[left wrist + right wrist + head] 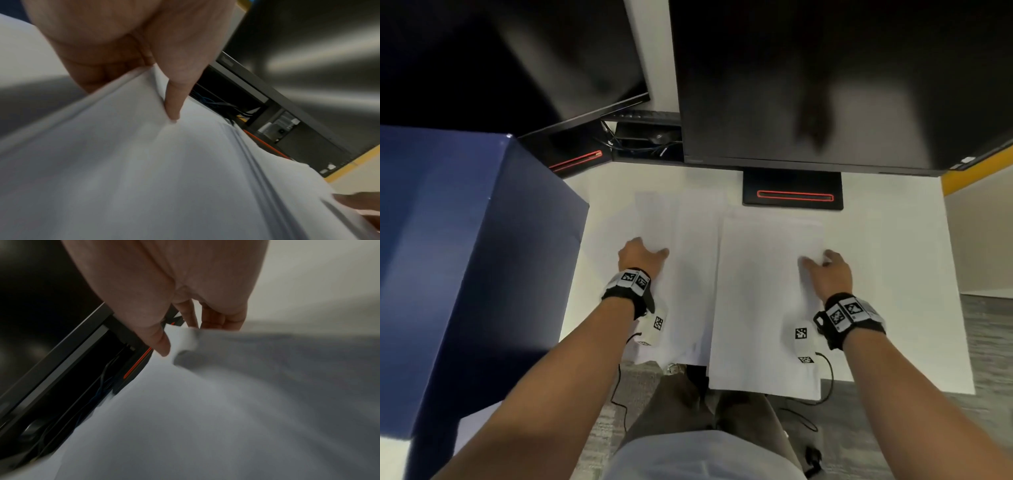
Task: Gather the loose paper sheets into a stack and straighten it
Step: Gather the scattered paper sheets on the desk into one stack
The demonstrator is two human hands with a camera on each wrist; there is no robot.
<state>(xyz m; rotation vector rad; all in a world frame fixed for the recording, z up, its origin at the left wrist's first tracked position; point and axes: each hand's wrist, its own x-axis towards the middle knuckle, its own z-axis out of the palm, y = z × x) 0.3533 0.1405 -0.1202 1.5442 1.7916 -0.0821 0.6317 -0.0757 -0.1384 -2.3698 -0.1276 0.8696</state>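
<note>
White paper sheets (756, 291) lie spread on the white table (893, 240), in front of the base of the monitor (825, 85). Two groups are visible from the head view: a left group overlapping in a loose fan, and a larger right group on top of it. Long axes of both run roughly from the person toward the monitor; the near short edges overhang the table's front edge. Individual sheet count cannot be told.

Left hand (642, 255) sits at the left edge of the left group. Left wrist view: thumb (174, 97) on top of the sheets, fingers underneath, so the hand pinches the lifted edge of the paper; several sheet edges show as parallel lines.

Right hand (828, 270) sits at the right side of the right group. Right wrist view: thumb (158, 340) and fingers (224, 319) pinch a raised fold of the paper, which bunches between them.

A dark blue box (465, 257) stands at the left of the table, just beside the left group. A second monitor (551, 68) stands behind it, angled. Wrist views are motion-blurred.
</note>
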